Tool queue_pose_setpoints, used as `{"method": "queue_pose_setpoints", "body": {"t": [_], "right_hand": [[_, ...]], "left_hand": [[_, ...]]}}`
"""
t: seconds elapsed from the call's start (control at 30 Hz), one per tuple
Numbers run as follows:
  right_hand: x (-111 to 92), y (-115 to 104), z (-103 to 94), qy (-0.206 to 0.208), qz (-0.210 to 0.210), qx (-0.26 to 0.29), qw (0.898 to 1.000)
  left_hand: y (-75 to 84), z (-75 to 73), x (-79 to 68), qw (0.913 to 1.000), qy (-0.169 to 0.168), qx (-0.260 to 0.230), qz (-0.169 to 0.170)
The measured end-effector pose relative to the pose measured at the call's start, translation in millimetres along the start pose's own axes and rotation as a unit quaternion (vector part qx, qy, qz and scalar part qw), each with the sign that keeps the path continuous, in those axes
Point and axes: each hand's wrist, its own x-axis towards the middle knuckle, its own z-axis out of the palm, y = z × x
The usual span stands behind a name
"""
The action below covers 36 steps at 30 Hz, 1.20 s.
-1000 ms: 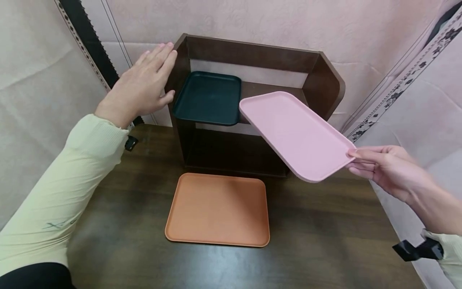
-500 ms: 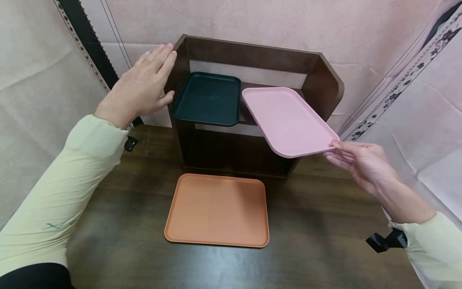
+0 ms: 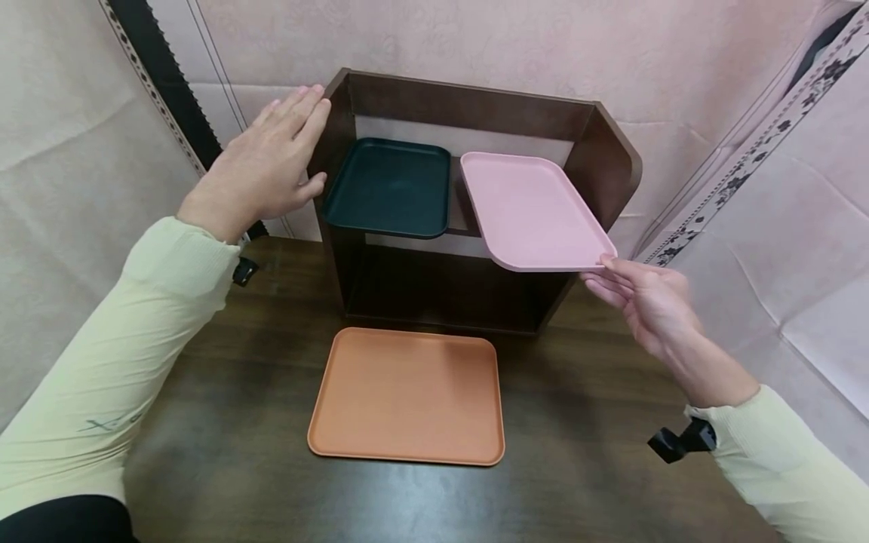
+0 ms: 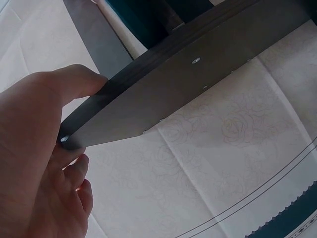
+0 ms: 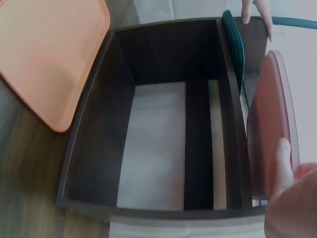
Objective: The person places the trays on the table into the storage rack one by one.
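- Pink rectangular plastic-looking tray (image 3: 536, 211), at the upper right of the dark-brown wooden shelf (image 3: 468, 107): likely light, stiff.
- My right hand (image 3: 646, 303) pinches its corner, a sensible hold.
- My left hand (image 3: 261, 162), straight-fingered, touches the shelf.

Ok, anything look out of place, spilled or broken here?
Only the pink tray stands out: held by the right hand, it juts farther forward than the green tray. No spill or damage shows.
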Motion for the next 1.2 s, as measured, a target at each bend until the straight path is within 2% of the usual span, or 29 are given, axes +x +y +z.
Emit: {"method": "queue_pose_setpoints", "body": {"t": [0.37,0.8,1.2], "right_hand": [[15,16,16.9,0.017,-0.031,0.031,0.999],[29,25,17.5,0.046,-0.057,0.029,0.997],[34,26,14.0,0.051,-0.06,0.034,0.996]], "left_hand": [[-0.5,1.2,-2.1,0.9999,-0.005,-0.001,-0.011],[1.9,0.6,-0.3,1.0,-0.002,0.002,-0.007],[4.1,-0.4,0.8,0.9999,-0.004,0.005,-0.01]]}}
